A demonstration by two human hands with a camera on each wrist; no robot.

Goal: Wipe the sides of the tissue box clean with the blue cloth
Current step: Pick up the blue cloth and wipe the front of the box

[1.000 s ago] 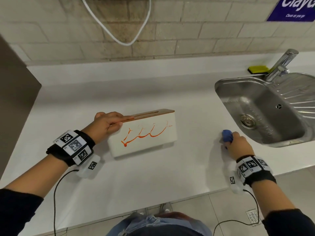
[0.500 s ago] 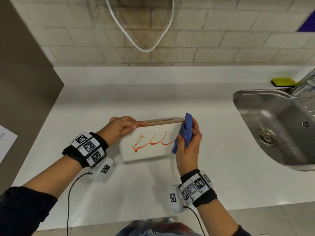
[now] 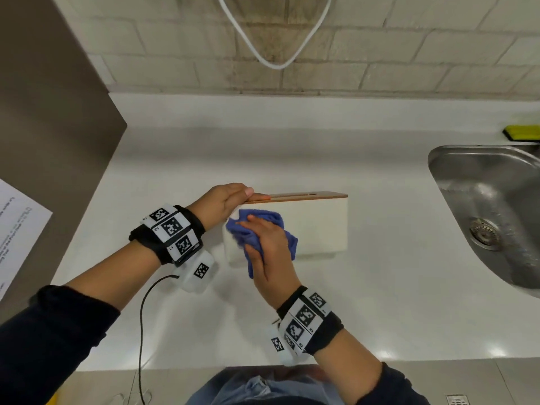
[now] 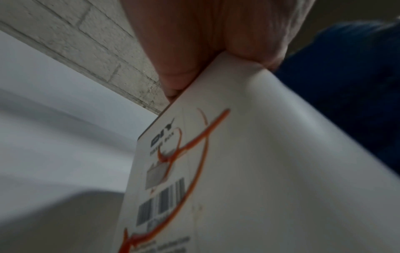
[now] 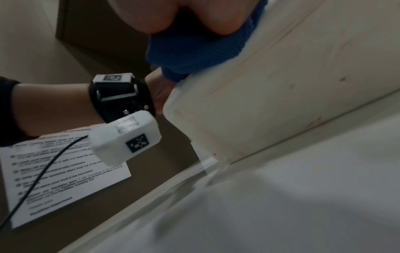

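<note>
Countertop (image 3: 380, 287), sink (image 3: 438, 182) at 3 o'clock, tissue box (image 3: 321, 226) upright at centre. Left hand (image 3: 225, 204) gripped the box's top edge at its 9 o'clock end. Right hand (image 3: 270, 252) clutched the blue cloth (image 3: 248, 226) against the front face: wiping step underway. Orange streaks (image 4: 194, 142) showed on the 9 o'clock end face, so the next move likely needs that grip shifted and the cloth brought round.

tissue box (image 4: 270, 171) label (image 4: 166, 172) "DIY", sheet (image 5: 65, 172) txt unreadable

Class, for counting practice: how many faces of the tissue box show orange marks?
1: the barcoded left end of the tissue box, below the left hand. Its front looks clean beside the blue cloth; back and right end hidden.
</note>
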